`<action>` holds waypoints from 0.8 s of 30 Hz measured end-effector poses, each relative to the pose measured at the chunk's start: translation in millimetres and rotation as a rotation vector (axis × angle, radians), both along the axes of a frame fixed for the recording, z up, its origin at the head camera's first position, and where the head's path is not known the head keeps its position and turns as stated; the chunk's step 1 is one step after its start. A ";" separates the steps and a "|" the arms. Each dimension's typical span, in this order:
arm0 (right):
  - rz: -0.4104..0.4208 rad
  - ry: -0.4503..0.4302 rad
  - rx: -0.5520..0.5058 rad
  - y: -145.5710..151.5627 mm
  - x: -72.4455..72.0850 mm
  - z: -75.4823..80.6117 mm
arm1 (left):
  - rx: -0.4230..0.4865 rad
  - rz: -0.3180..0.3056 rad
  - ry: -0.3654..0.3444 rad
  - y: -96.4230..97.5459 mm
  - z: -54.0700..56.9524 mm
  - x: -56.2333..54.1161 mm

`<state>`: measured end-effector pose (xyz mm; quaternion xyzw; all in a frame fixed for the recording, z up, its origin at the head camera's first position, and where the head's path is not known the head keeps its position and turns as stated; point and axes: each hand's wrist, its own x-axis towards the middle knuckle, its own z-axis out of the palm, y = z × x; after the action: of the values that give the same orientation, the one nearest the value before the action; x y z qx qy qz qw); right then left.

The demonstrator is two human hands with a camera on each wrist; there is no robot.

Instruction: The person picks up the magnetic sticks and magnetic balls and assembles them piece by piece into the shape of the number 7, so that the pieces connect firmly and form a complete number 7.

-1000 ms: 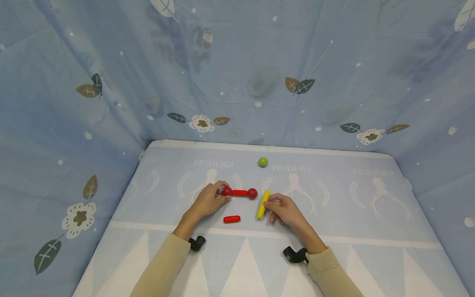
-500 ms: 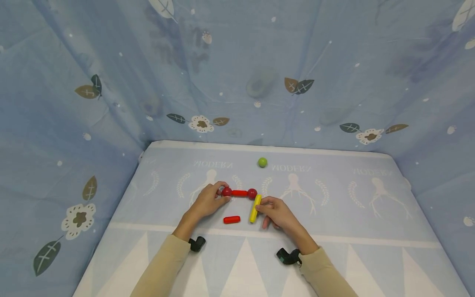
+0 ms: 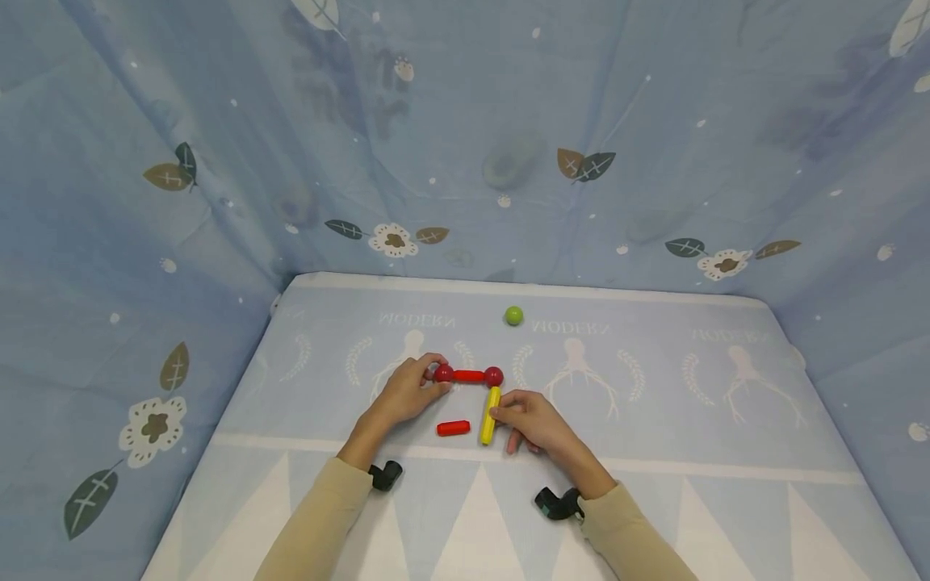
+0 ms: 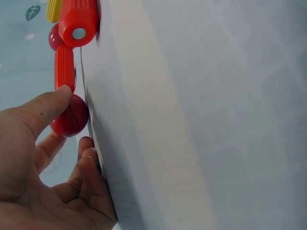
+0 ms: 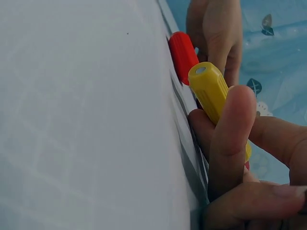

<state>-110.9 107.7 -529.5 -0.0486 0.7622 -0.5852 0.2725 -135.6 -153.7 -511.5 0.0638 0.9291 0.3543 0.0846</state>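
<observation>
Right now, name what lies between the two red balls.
A red rod, spanning from the pinched ball at the left hand to the other ball; the head view shows it.

Compared with a second ago, the right hand (image 3: 534, 421) is farther left and slightly nearer the person, its sleeve (image 3: 632, 528) and black wrist camera (image 3: 558, 504) shifted likewise. The yellow stick (image 3: 488, 426) in its fingers, then right of the red ball (image 3: 493, 376) and apart from it, now has its far end at that ball's near side. It also slants less and lies closer to the loose red stick (image 3: 454, 428).
</observation>
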 end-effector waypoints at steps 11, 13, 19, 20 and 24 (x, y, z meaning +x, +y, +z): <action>-0.007 -0.014 0.027 -6.3 -4.6 1.4 | -0.004 -0.008 -0.006 -0.3 0.6 -0.5; -0.017 -0.011 0.033 -7.0 -5.2 1.4 | -0.001 -0.008 -0.005 0.2 1.5 -0.1; -0.033 -0.001 0.046 -9.9 -6.7 -1.4 | -0.009 -0.004 -0.019 0.8 2.7 0.1; -0.033 0.003 0.048 -10.6 -6.9 -1.7 | -0.011 -0.003 -0.021 1.0 2.6 0.0; -0.040 0.019 0.055 -13.8 -7.0 -1.1 | -0.017 0.006 -0.029 1.0 1.9 0.0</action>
<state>-117.9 93.9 -530.6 -0.0315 0.7814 -0.5687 0.2549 -135.6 -152.7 -509.6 0.0553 0.9309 0.3475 0.0975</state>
